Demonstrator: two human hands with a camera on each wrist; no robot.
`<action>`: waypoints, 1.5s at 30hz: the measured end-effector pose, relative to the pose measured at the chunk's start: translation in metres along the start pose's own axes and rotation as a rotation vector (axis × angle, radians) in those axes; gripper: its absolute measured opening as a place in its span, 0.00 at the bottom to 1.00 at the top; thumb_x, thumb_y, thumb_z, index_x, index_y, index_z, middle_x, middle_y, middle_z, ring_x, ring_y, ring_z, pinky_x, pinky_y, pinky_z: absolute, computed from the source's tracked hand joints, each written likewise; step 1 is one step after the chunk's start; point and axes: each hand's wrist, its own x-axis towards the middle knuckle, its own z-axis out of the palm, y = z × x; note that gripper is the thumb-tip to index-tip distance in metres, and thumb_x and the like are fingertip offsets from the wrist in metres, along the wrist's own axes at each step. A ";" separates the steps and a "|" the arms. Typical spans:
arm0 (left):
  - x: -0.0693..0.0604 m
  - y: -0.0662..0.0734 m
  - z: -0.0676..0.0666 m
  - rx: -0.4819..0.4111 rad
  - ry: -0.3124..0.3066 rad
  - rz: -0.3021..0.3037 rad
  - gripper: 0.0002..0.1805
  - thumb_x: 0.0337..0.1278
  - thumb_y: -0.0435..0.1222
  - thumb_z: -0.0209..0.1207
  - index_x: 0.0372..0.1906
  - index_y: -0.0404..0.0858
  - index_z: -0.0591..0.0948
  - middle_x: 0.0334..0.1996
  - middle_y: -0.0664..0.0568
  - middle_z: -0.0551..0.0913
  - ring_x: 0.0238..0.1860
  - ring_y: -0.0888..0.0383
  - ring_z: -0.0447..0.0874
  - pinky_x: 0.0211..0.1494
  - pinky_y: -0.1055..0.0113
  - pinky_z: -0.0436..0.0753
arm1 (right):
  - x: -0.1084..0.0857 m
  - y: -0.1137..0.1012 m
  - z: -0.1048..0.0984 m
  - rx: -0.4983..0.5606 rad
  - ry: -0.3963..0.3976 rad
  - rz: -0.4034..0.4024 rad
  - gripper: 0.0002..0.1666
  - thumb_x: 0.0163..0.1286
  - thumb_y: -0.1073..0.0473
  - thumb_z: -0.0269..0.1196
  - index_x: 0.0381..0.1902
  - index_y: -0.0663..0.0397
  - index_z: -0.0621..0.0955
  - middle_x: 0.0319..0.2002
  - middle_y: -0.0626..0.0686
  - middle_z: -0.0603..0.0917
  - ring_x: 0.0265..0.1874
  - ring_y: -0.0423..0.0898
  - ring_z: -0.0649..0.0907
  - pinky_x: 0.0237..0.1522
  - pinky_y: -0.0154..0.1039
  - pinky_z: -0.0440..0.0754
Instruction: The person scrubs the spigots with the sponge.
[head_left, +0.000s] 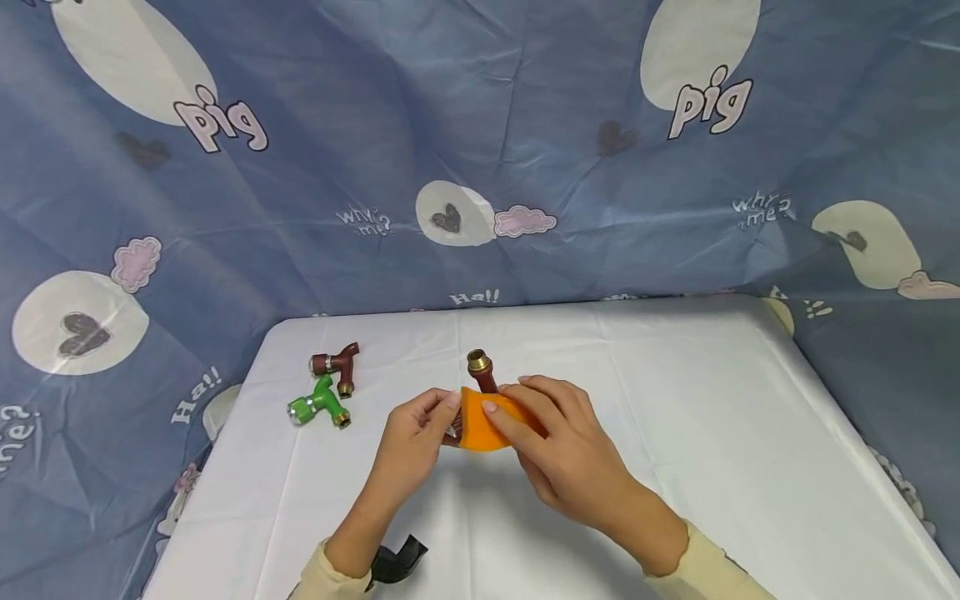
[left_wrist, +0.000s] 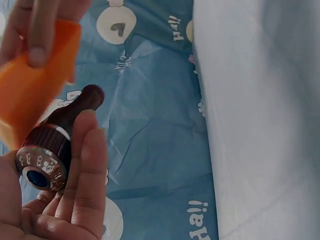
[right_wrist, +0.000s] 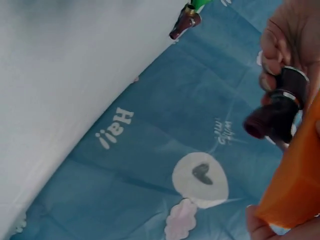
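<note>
My left hand (head_left: 408, 446) grips a dark red tap (head_left: 486, 381) by its knob end, and the tap's brass threaded end points up and away. In the left wrist view the ribbed knob (left_wrist: 47, 145) with its silvery ring and blue centre lies in the curled fingers. An orange cloth (head_left: 482, 423) is pinched by my right hand (head_left: 573, 450), over the near side of the tap. The cloth (right_wrist: 297, 187) looks bent in the right wrist view, beside the tap (right_wrist: 280, 110). It hides part of the tap's body in the head view.
On the table's left lie another dark red tap (head_left: 341, 365) and a green tap (head_left: 321, 404), close together. A black strip-like thing (head_left: 397, 561) lies near my left forearm. The white-covered table (head_left: 750, 450) meets a blue printed curtain (head_left: 600, 258) at the back.
</note>
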 end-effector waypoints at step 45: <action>0.000 -0.003 0.000 -0.125 -0.199 -0.107 0.20 0.77 0.47 0.60 0.50 0.31 0.81 0.36 0.40 0.90 0.31 0.43 0.92 0.38 0.54 0.91 | -0.041 0.014 0.009 -0.103 0.093 0.042 0.20 0.80 0.60 0.51 0.56 0.50 0.88 0.54 0.61 0.84 0.52 0.64 0.79 0.54 0.63 0.75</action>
